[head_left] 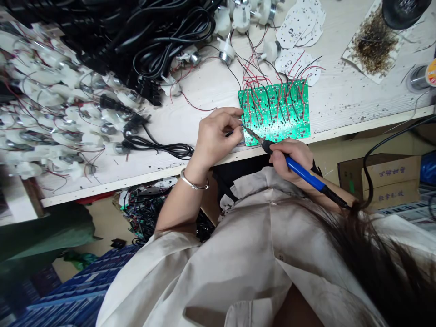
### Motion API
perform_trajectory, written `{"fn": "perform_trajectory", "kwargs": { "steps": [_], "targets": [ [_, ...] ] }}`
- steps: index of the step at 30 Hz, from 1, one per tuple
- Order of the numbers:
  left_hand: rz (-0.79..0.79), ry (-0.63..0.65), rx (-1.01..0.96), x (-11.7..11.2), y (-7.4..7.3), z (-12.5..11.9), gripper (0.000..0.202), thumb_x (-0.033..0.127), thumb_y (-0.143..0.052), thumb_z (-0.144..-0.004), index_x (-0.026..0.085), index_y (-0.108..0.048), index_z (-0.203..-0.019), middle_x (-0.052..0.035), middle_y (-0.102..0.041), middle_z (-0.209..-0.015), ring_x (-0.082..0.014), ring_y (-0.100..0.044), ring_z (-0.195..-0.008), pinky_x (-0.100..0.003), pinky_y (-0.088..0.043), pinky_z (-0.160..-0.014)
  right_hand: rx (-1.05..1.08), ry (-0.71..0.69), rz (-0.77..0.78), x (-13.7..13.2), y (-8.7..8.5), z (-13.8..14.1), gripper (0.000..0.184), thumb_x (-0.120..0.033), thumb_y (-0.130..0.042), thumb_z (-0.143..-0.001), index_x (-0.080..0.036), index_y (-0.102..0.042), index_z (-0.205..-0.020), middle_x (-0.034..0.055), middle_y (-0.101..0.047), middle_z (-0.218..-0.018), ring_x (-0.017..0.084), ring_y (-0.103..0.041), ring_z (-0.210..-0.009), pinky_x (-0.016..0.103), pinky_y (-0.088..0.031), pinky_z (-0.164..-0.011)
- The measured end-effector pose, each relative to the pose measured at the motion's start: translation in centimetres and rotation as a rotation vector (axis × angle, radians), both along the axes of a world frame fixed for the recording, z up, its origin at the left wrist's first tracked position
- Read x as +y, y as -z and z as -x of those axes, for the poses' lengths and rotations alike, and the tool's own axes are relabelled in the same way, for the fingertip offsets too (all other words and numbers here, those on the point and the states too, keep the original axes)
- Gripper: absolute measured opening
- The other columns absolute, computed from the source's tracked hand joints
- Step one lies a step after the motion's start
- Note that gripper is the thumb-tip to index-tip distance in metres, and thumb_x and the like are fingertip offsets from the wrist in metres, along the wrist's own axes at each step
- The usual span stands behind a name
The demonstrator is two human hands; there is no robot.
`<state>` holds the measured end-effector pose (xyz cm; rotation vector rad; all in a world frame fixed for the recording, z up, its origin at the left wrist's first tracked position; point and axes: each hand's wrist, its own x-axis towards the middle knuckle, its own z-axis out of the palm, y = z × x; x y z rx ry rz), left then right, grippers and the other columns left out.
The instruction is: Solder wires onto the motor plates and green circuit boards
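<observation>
A green circuit board panel [275,111] lies at the table's front edge, with several red and black wires standing up from it. My right hand [293,158] is closed around a blue-handled soldering iron [304,173]. Its tip reaches the left part of the panel, close to my left fingertips. At the panel's left edge my left hand [218,136] is closed in a pinch. A thin black piece, which looks like a wire [229,134], shows between its fingers; its far end is hidden.
Small white pump motors [226,50] with wires and bundled black cables [173,41] crowd the table's left and back. White perforated discs [298,63] lie behind the panel. A dirty pad [374,45] and a solder spool [422,76] are at right. The iron's cord [366,168] hangs at right.
</observation>
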<state>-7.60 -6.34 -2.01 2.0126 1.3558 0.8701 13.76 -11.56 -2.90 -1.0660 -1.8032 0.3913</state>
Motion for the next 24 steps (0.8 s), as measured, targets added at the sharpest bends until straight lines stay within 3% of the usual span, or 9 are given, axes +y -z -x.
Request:
{"fn": "perform_trajectory", "kwargs": {
  "steps": [3,6,14,18,24],
  "targets": [
    [-0.019,0.006,-0.016,-0.1,0.0,-0.1,0.009,0.012,-0.058,-0.082,0.019,-0.059,-0.076,-0.005,-0.073,-0.11,-0.017,-0.07,-0.097,-0.029,-0.062,-0.074,0.041,0.037,-0.239,0.6,0.1,0.7,0.011,-0.025,-0.054,-0.092,-0.022,-0.064,-0.089,-0.006,-0.066,-0.052,0.011,-0.065,-0.046,0.023,-0.055,-0.05],
    [-0.025,-0.002,-0.009,-0.1,0.1,-0.2,0.01,0.011,-0.057,-0.082,0.019,-0.059,-0.076,-0.0057,-0.073,-0.111,-0.0167,-0.07,-0.096,-0.028,-0.062,-0.074,0.011,0.082,-0.294,0.8,0.2,1.0,0.015,-0.028,-0.051,-0.094,-0.023,-0.063,-0.086,-0.006,-0.066,-0.051,0.012,-0.065,-0.046,0.023,-0.055,-0.049],
    [-0.054,-0.008,0.026,-0.2,0.4,-0.2,0.009,0.012,-0.057,-0.081,0.019,-0.058,-0.076,-0.004,-0.073,-0.11,-0.0172,-0.07,-0.096,-0.031,-0.062,-0.077,-0.024,0.063,-0.313,0.6,0.2,1.1,0.013,-0.026,-0.053,-0.092,-0.023,-0.064,-0.086,-0.0036,-0.072,-0.061,0.012,-0.068,-0.049,0.023,-0.056,-0.05],
    [-0.048,-0.01,0.027,-0.2,0.3,-0.2,0.01,0.012,-0.057,-0.082,0.019,-0.057,-0.075,-0.0055,-0.074,-0.112,-0.0168,-0.07,-0.097,-0.029,-0.061,-0.075,0.095,0.018,-0.337,0.7,-0.1,0.7,0.011,-0.021,-0.057,-0.089,-0.023,-0.064,-0.096,-0.0032,-0.073,-0.062,0.012,-0.067,-0.049,0.023,-0.056,-0.051],
    [-0.038,-0.015,0.039,-0.2,0.2,-0.3,0.011,0.012,-0.056,-0.082,0.02,-0.056,-0.074,-0.0055,-0.074,-0.113,-0.0153,-0.071,-0.095,-0.027,-0.061,-0.075,0.072,0.034,-0.214,0.4,-0.6,-0.1,0.017,-0.02,-0.059,-0.089,-0.026,-0.064,-0.103,-0.0035,-0.072,-0.061,0.015,-0.069,-0.055,0.027,-0.057,-0.056]
  ]
}}
